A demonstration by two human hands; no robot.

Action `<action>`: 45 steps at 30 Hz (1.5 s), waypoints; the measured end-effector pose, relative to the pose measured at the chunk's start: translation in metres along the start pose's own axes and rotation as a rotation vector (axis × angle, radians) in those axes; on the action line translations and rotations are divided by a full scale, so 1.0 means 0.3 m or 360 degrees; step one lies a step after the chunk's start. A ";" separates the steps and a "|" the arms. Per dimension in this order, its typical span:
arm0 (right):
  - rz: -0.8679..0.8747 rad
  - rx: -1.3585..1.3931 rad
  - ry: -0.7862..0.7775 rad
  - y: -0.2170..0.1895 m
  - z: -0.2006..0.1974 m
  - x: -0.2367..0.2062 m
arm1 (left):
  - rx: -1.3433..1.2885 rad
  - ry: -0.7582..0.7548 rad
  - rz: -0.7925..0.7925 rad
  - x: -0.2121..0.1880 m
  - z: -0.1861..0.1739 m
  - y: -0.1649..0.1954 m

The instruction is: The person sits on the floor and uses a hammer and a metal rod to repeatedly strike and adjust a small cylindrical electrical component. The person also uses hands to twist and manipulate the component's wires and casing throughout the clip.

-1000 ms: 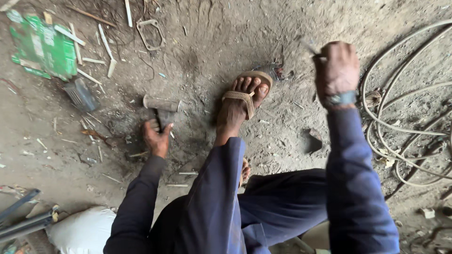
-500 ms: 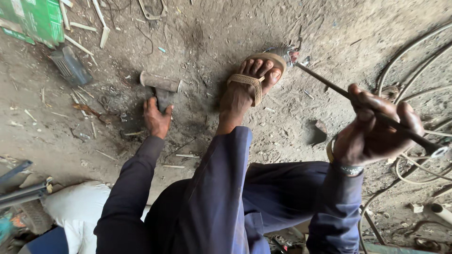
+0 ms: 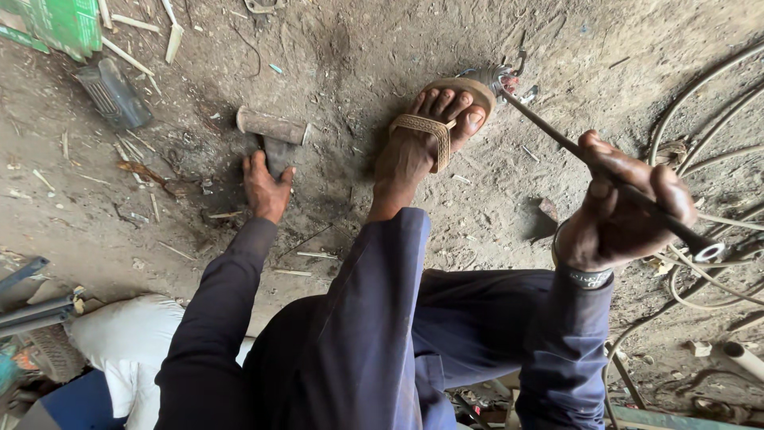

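Observation:
My left hand [image 3: 265, 187] reaches down to the dirt floor and closes around the short handle of a heavy hammer [image 3: 272, 131], whose thick head lies on the ground just beyond the fingers. My right hand [image 3: 619, 209] is shut on a long dark metal rod [image 3: 557, 139]. The rod slants from my fist down to a metal fitting [image 3: 500, 80] at its far end, which rests on the ground beside the toe of my sandalled foot [image 3: 434, 131]. My leg in dark blue trousers stretches out between the two arms.
A grey ribbed metal part [image 3: 111, 94] and a green box [image 3: 56, 24] lie at the upper left among wood splinters. Coiled cables [image 3: 708, 159] lie at the right. A white sack [image 3: 127, 342] and metal bars [image 3: 24, 302] sit at the lower left.
My right hand, raised a second ago, came down toward me gripping the rod. The rod's far end now lies by my sandal. My left hand stayed at the hammer handle.

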State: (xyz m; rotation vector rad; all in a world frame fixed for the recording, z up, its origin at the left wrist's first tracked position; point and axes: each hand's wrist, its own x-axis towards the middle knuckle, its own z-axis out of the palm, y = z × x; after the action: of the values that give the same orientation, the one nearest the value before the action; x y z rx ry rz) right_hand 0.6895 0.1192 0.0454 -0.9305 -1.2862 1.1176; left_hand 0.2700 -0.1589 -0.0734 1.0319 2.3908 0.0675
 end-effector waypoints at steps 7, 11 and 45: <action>0.0201 -0.0037 -0.0670 -0.084 0.041 0.048 | 0.0106 -0.0027 -0.0085 0.023 0.007 0.041; -0.0073 -0.0934 -0.1482 -0.171 0.107 0.056 | 0.0188 0.0161 -0.0128 0.036 -0.002 0.093; 0.0038 -0.1331 -0.1344 -0.067 0.294 -0.147 | -0.1075 -0.0356 0.1119 -0.421 -0.459 0.688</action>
State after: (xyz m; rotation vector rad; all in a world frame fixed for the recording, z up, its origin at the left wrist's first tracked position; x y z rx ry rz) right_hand 0.6062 0.0653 0.0621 -1.0932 -2.5591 1.0173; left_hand 0.4114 -0.0783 0.1526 1.3652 1.5161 0.8855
